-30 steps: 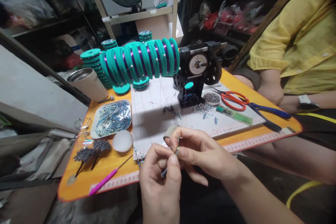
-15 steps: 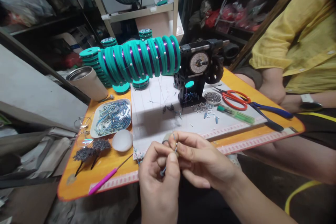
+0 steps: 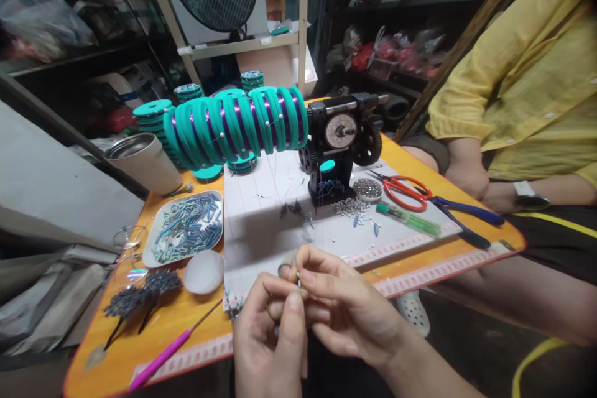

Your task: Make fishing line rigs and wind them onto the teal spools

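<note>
A thin, small blue-and-pale beaded piece (image 3: 299, 280) sits pinched between thumb and forefinger of both the left hand (image 3: 273, 329) and the right hand (image 3: 347, 298), before the flat white board (image 3: 261, 255). Beyond, teal round spools wound with purple thread (image 3: 236, 124) adjoin a black geared metal machine (image 3: 333, 158). Leftward lies a white rectangular tray (image 3: 148, 255) of blue tubular beads (image 3: 191, 227).

Teal spools (image 3: 303, 117) striped with purple wire (image 3: 284, 113), blue-and-pale slim piece (image 3: 299, 282), orange worktop (image 3: 161, 327) edged red, pink-and-white patterned strip (image 3: 415, 277), magenta tool handle (image 3: 161, 360), yellow shirt (image 3: 480, 87).
</note>
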The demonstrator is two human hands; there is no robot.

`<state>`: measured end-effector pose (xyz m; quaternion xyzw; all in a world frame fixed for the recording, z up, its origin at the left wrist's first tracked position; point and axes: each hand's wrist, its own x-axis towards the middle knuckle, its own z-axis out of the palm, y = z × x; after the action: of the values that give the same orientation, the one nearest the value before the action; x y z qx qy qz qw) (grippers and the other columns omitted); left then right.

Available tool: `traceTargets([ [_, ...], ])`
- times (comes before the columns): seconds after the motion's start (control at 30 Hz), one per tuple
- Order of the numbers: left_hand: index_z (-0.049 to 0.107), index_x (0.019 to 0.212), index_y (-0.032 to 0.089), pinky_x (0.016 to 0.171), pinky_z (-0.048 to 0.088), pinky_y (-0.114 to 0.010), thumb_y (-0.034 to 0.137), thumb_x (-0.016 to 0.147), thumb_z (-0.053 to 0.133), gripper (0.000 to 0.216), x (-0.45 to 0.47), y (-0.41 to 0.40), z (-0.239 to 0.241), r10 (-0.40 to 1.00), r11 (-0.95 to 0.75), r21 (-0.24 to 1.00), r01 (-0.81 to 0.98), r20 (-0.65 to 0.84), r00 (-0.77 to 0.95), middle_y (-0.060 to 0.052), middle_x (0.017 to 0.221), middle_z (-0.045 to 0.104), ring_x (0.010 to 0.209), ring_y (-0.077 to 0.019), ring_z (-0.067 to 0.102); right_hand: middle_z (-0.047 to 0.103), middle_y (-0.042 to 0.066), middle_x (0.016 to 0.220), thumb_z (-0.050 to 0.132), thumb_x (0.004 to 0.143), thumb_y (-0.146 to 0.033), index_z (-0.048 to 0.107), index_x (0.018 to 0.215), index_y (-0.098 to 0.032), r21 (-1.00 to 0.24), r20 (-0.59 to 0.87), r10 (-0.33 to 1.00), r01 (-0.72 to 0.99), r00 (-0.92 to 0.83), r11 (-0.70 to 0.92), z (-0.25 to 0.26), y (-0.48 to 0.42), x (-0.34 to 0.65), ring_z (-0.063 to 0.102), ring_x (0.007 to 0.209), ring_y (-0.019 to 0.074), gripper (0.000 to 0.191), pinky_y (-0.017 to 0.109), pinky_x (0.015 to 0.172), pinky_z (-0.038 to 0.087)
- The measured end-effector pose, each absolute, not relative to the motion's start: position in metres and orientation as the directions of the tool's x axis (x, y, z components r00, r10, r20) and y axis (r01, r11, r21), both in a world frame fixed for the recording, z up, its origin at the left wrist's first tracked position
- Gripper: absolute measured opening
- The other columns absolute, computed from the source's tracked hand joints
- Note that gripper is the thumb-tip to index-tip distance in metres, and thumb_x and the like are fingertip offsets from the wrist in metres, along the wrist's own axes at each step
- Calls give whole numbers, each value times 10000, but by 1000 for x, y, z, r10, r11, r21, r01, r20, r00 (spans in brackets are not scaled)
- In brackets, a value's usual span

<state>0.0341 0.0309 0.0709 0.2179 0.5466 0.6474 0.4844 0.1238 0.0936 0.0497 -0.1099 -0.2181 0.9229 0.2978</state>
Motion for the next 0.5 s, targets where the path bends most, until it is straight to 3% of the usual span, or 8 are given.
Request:
traceTargets([
  [0.13, 538, 662, 146, 364, 203, -68, 529, 653, 757, 441, 35, 32, 72, 858, 83, 935, -345, -243, -453, 81, 378, 397, 323, 19, 269, 456, -23, 745, 685, 827, -210, 532, 871, -162, -521, -117, 626, -490, -771, -699, 53, 94, 125, 349, 476, 13, 166, 58, 292, 366],
  [0.23, 564, 696, 165, 359, 224, -78, 501, 693, 724, 373, 38, 32, 74, 851, 88, 965, -249, -203, -484, 68, 425, 452, 339, 5, 297, 438, -37, 684, 682, 828, -216, 533, 869, -167, -511, -107, 637, -507, -764, -694, 54, 95, 127, 320, 461, 18, 162, 60, 290, 361],
  [0.37, 596, 749, 198, 388, 347, -126, 409, 772, 644, 217, 42, 36, 75, 858, 76, 997, 26, -52, -511, 30, 563, 594, 402, -46, 419, 432, -45, 629, 700, 804, -216, 541, 858, -170, -462, -104, 659, -551, -745, -695, 53, 97, 131, 306, 461, 35, 174, 69, 286, 354],
  [0.5, 624, 794, 218, 527, 484, -161, 405, 800, 596, 189, 44, 41, 74, 874, 47, 936, 349, 131, -468, 11, 660, 666, 574, -110, 623, 476, -39, 617, 703, 783, -173, 549, 859, -171, -408, -105, 660, -573, -743, -710, 52, 102, 135, 319, 457, 41, 172, 75, 284, 327],
])
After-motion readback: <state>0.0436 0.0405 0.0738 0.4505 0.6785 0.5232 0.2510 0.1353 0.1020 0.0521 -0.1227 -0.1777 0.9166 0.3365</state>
